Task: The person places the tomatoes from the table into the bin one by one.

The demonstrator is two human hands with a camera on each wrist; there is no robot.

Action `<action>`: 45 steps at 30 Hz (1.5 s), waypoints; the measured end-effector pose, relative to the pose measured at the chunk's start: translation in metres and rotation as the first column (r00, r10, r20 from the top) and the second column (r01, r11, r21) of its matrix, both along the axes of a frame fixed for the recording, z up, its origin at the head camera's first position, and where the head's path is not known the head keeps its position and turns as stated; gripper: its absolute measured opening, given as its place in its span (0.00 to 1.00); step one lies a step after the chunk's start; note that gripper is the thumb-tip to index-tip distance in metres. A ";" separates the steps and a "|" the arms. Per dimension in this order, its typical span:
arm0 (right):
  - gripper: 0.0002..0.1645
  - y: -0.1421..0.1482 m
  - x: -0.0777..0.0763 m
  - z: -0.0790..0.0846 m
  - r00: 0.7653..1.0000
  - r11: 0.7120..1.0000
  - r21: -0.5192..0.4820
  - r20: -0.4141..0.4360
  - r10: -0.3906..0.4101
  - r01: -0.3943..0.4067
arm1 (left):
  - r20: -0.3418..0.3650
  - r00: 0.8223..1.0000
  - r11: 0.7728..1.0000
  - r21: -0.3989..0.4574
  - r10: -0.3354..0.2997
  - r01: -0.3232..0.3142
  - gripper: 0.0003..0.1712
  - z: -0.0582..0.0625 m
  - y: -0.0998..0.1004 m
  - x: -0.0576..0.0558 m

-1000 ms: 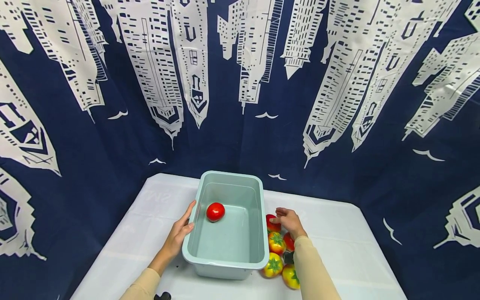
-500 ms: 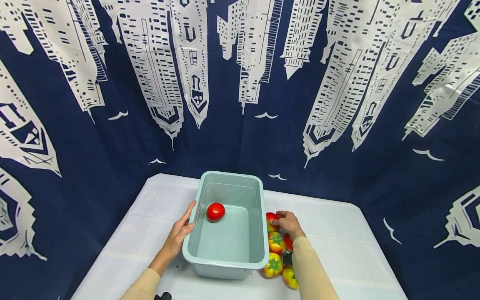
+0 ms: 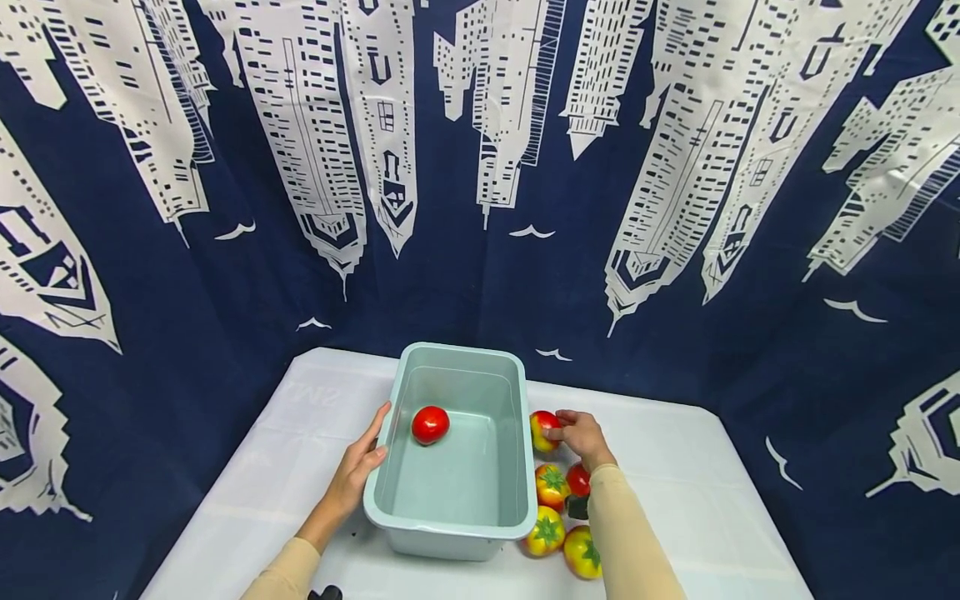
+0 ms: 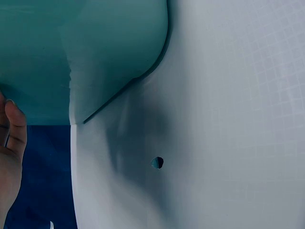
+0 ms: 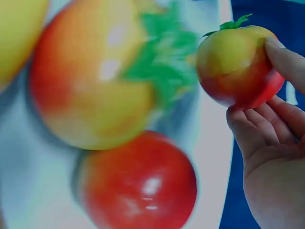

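A red and yellow tomato (image 3: 543,432) with green leaves on top is pinched by my right hand (image 3: 588,437), just right of the pale green bin (image 3: 452,531). In the right wrist view this tomato (image 5: 233,67) sits between thumb and fingers, above other tomatoes. My left hand (image 3: 356,469) rests along the bin's left side with fairly straight fingers. A corner of that hand (image 4: 10,143) shows beside the bin wall (image 4: 109,43) in the left wrist view. Inside the bin lies one red tomato (image 3: 431,425).
Several tomatoes lie right of the bin: a red-yellow one (image 3: 552,486), a yellow one (image 3: 545,532), another yellow one (image 3: 581,550) and a red one (image 3: 577,479). A dark object (image 3: 577,507) sits among them. The white tabletop (image 3: 697,500) ends at a navy patterned cloth (image 3: 480,292).
My right hand has closed on the red-yellow tomato and shifted it slightly away from the other tomatoes, toward the far edge. My left hand and the bin have not visibly moved.
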State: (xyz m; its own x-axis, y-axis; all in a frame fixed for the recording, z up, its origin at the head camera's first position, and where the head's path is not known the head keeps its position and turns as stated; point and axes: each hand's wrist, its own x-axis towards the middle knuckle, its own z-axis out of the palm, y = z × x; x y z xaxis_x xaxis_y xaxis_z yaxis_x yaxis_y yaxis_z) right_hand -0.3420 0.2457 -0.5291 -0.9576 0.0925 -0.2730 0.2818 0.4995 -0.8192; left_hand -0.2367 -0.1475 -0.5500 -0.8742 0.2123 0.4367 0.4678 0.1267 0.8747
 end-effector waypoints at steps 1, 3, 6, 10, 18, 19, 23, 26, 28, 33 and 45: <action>0.37 0.000 -0.001 0.005 1.000 1.000 -0.010 -0.012 -0.001 0.001 | 0.000 1.000 1.000 0.001 -0.002 0.002 0.35 0.000 0.000 0.000; 0.37 0.001 -0.003 0.014 0.999 1.000 -0.024 -0.037 -0.005 0.004 | 0.005 1.000 1.000 -0.003 -0.005 0.005 0.35 0.000 0.000 0.000; 0.37 0.004 -0.005 0.025 0.998 0.999 -0.040 -0.068 0.000 -0.003 | 0.005 1.000 1.000 -0.011 -0.008 0.008 0.35 0.000 -0.001 0.000; 0.38 0.009 -0.007 0.038 0.996 0.997 -0.079 -0.094 0.001 -0.008 | 0.007 1.000 1.000 -0.014 0.004 -0.004 0.35 -0.001 -0.001 -0.001; 0.40 0.015 -0.010 0.061 0.994 0.996 -0.094 -0.107 -0.011 0.001 | 0.016 1.000 1.000 -0.005 0.019 -0.019 0.35 0.001 -0.001 0.002; 0.40 0.016 -0.011 0.063 0.994 0.995 -0.097 -0.109 -0.008 -0.002 | 0.014 1.000 1.000 -0.004 0.017 -0.017 0.35 0.001 -0.001 0.002; 0.41 0.014 -0.014 0.073 0.993 0.993 -0.116 -0.112 -0.023 0.010 | 0.013 1.000 1.000 -0.008 0.005 -0.005 0.35 0.002 -0.001 0.002; 0.41 0.008 -0.015 0.082 0.993 0.987 -0.159 -0.113 -0.035 0.016 | 0.012 1.000 1.000 -0.013 0.003 -0.002 0.35 0.002 -0.002 0.002; 0.40 0.002 -0.016 0.090 0.993 0.982 -0.189 -0.116 -0.039 0.017 | 0.015 1.000 1.000 -0.017 0.008 -0.007 0.35 0.002 -0.001 0.001; 0.40 -0.019 -0.018 0.106 0.989 0.979 -0.201 -0.146 -0.004 -0.025 | 0.029 0.999 0.999 -0.019 0.033 -0.032 0.35 0.002 0.000 0.000; 0.40 -0.071 -0.021 0.128 0.974 0.974 -0.201 -0.218 0.055 -0.100 | 0.060 0.997 0.999 -0.011 0.040 -0.039 0.35 0.002 0.000 0.001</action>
